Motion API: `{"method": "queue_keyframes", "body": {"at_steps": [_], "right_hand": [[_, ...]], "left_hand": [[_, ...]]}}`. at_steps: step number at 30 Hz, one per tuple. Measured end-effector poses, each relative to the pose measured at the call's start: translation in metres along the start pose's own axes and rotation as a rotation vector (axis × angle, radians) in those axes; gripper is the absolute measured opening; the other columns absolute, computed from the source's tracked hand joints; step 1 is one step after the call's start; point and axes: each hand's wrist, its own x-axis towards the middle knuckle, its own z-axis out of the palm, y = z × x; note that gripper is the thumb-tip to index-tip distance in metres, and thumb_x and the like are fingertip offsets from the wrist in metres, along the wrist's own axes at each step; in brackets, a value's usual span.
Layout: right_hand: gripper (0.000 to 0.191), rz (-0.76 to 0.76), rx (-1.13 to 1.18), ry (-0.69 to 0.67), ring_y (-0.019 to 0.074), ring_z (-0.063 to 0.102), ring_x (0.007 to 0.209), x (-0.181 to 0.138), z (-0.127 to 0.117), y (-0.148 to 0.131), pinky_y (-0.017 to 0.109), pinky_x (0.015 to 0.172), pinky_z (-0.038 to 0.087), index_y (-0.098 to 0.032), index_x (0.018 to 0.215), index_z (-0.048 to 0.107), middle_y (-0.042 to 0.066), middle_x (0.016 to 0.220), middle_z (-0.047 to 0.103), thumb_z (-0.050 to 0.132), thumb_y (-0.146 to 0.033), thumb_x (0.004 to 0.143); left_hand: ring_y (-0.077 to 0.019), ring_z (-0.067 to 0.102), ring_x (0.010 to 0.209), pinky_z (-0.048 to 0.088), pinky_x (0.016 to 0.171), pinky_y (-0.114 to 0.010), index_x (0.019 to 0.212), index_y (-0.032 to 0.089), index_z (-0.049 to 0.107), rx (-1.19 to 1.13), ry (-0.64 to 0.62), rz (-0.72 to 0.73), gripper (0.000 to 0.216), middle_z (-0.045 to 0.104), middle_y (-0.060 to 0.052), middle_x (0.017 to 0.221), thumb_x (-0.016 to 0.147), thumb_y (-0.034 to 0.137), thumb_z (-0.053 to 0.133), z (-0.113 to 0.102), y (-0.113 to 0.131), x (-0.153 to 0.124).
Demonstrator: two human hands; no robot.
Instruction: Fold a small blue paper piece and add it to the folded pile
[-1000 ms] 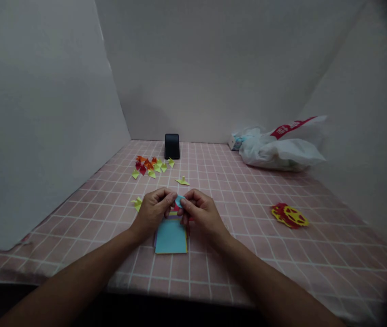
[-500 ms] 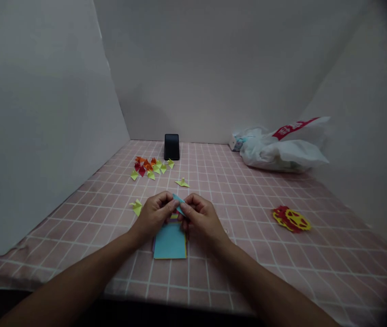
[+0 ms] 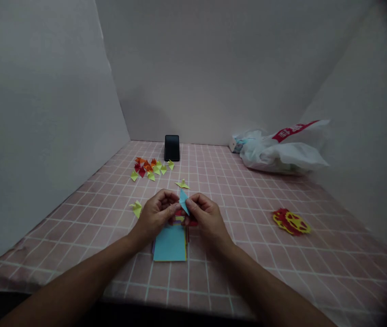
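Observation:
My left hand (image 3: 155, 212) and my right hand (image 3: 203, 214) meet over the pink checked tablecloth (image 3: 234, 200), fingers pinched together on a small folded blue paper (image 3: 183, 200) that points upward between them. Directly below the hands lies a stack of coloured paper squares (image 3: 170, 243) with a blue sheet on top. A folded yellow piece (image 3: 136, 207) sits just left of my left hand, and another yellow folded piece (image 3: 182, 184) lies just beyond the hands.
A heap of small folded red, orange and yellow pieces (image 3: 149, 166) lies at the back left. A black phone (image 3: 172, 147) leans against the back wall. A white plastic bag (image 3: 280, 150) is at the back right; red and yellow paper cutouts (image 3: 291, 221) lie at right.
The blue paper has been turned and raised between my fingers, from lying low and flat to standing as an upright point. Both hands stay in the same place.

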Motion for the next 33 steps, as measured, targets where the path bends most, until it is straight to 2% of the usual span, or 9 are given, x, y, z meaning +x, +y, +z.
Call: {"method": "queue_keyframes", "body": {"at_steps": [8,15,27,33], "right_hand": [[0.021,-0.025,-0.032,-0.051,0.0108,0.056,0.055,-0.0009,0.0016,0.0015,0.025,0.056,0.045,-0.02,0.077,0.067,-0.002,0.065,0.061,0.074,-0.04,0.076],[0.008,-0.125,-0.09,-0.037,0.0141,0.059,0.068,-0.0001,0.0019,0.0013,0.027,0.064,0.048,-0.023,0.078,0.071,0.0,0.073,0.065,0.074,-0.03,0.076],[0.014,-0.034,-0.016,-0.03,0.0114,0.057,0.056,0.0003,0.0005,0.0003,0.025,0.055,0.048,-0.022,0.073,0.07,-0.001,0.067,0.064,0.077,-0.034,0.072],[0.019,-0.001,-0.005,-0.023,0.01,0.056,0.053,0.0007,-0.0004,0.0017,0.024,0.053,0.047,-0.021,0.074,0.068,-0.002,0.067,0.063,0.078,-0.037,0.071]], "left_hand": [[-0.0104,0.058,0.06,0.05,0.053,-0.021,0.086,0.016,0.061,0.094,0.111,0.12,0.019,0.062,0.0,0.074,0.077,0.029,0.073,0.0005,0.0035,-0.004],[-0.0121,0.063,0.067,0.052,0.06,-0.022,0.085,0.017,0.064,0.213,0.105,0.215,0.01,0.067,-0.002,0.079,0.08,0.024,0.07,0.0,0.0009,-0.0053],[-0.0133,0.062,0.067,0.053,0.061,-0.024,0.079,0.016,0.065,0.219,0.108,0.194,0.011,0.066,-0.002,0.074,0.079,0.025,0.071,-0.0006,0.0039,-0.0038],[-0.0143,0.063,0.068,0.053,0.063,-0.025,0.083,0.017,0.066,0.251,0.078,0.188,0.01,0.066,-0.002,0.074,0.081,0.026,0.07,-0.0029,0.003,-0.0031]]}}
